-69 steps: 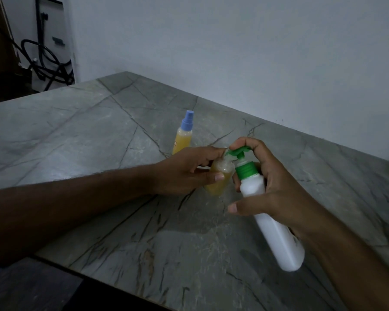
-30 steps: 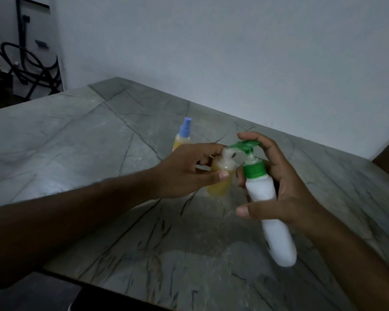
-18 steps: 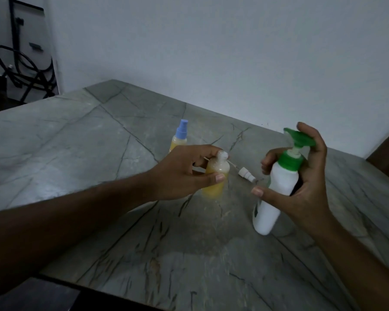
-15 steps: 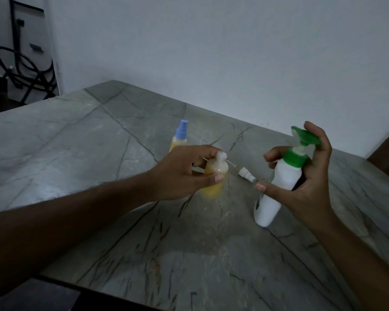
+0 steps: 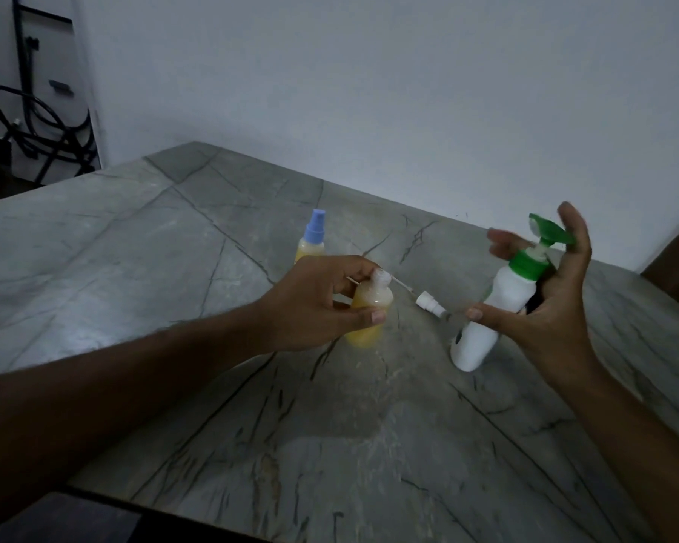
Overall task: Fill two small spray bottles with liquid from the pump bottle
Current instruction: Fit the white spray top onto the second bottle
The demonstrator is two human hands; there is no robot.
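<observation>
A: Item one, pump bottle (image 5: 483, 327). We log it moved from tilted against the open spray bottle (image 5: 367, 315) to well apart on its right, base on the surface (image 5: 173, 268), leaning.

B: Item two, right hand (image 5: 545, 303). We had it wrapped round the pump bottle; now its fingers are spread and straight, thumb near the body.

A: Item three, white sprayer cap (image 5: 428, 303). Hidden before; we now list it lying between the two bottles.
</observation>
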